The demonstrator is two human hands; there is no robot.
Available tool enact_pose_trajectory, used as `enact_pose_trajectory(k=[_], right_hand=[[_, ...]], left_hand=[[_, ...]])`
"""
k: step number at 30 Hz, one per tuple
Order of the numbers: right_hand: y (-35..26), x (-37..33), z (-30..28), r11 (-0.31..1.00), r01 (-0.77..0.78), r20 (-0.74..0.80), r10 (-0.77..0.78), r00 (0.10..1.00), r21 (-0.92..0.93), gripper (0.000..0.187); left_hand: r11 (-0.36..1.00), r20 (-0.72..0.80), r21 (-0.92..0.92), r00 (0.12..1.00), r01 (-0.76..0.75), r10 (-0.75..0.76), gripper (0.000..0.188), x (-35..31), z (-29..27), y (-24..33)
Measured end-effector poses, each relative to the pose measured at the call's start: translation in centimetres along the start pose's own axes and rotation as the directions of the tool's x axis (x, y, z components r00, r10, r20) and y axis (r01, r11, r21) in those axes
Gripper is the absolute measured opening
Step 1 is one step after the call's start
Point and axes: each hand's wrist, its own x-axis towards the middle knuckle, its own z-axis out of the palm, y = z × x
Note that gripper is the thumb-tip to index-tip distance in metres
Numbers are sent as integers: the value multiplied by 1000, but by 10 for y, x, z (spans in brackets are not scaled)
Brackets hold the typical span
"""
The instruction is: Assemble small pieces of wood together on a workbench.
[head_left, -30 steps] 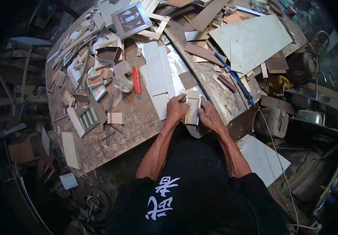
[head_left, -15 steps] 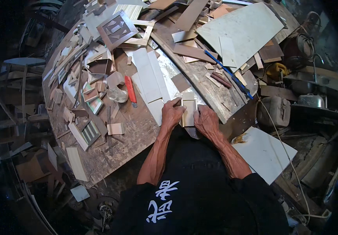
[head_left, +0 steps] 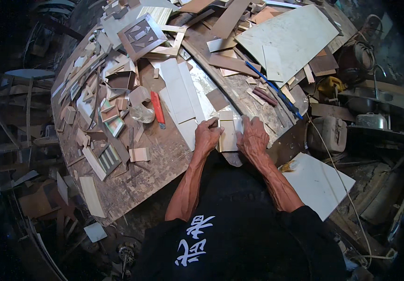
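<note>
A small pale wooden box-like piece (head_left: 228, 135) with a raised strip along it lies at the bench's near edge, between my hands. My left hand (head_left: 208, 135) is closed on its left side, fingers bent over the edge. My right hand (head_left: 255, 136) is at the right side, its fingers stretched forward and its thumb by the piece's right edge. Its fingertips rest near a metallic sheet; whether they press on anything is hard to see. Just beyond lie a square brown offcut (head_left: 217, 99) and long pale boards (head_left: 179, 89).
A red-handled tool (head_left: 157, 108) lies to the left, beside a clear plastic bag (head_left: 142, 114) and many wood offcuts. On the right are a blue bar-like tool (head_left: 277, 89), a large pale panel (head_left: 288, 40), a plastic jug (head_left: 327, 133) and a white board (head_left: 318, 182) below bench level.
My right hand has shifted right and slightly forward, its fingers straightening. More of the wooden piece's right part now shows. My left hand stays on the left side.
</note>
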Motion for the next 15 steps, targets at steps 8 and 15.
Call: enact_pose_trajectory(k=[8, 15], right_hand=[[4, 40, 30, 943, 289, -177, -317, 932, -168, 46], [1, 50, 26, 971, 237, -110, -239, 965, -31, 33]], left_hand=[[1000, 14, 26, 1000, 14, -15, 43, -4, -2, 11], [999, -2, -49, 1000, 11, -11, 43, -2, -1, -1]])
